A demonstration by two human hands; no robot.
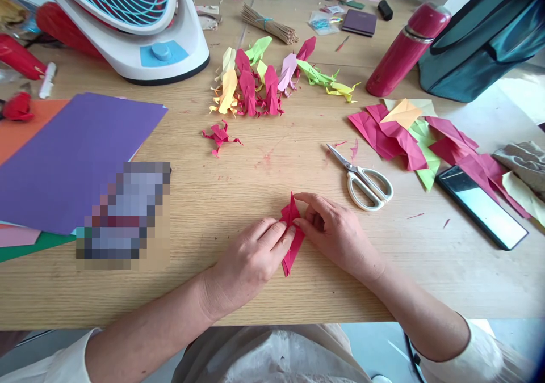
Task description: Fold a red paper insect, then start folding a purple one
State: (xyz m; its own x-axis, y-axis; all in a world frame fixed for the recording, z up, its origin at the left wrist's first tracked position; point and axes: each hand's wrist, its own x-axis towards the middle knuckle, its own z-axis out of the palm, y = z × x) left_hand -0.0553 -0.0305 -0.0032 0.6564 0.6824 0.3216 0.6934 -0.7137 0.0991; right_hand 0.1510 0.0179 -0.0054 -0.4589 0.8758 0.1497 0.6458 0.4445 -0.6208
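Observation:
A folded piece of red origami paper (292, 256) lies on the wooden table in front of me, its narrow point facing away. From the left, my left hand (251, 255) presses its fingers down on the middle of the paper. On the other side, my right hand (336, 230) pinches the paper's right edge near the upper point, thumb on the fold and index finger at the tip. White-handled scissors (361, 180) rest beyond my right hand with the blades slightly parted. A small red folded figure (220, 137) sits farther off to the left.
Several folded paper figures (247, 88) stand at the back. Folded paper pieces (400, 133) and a phone (481, 206) lie right, near a red bottle (406, 54) and teal bag (477, 42). Purple sheets (80, 161), a pixelated object (128, 213) and a fan (170, 54) are left.

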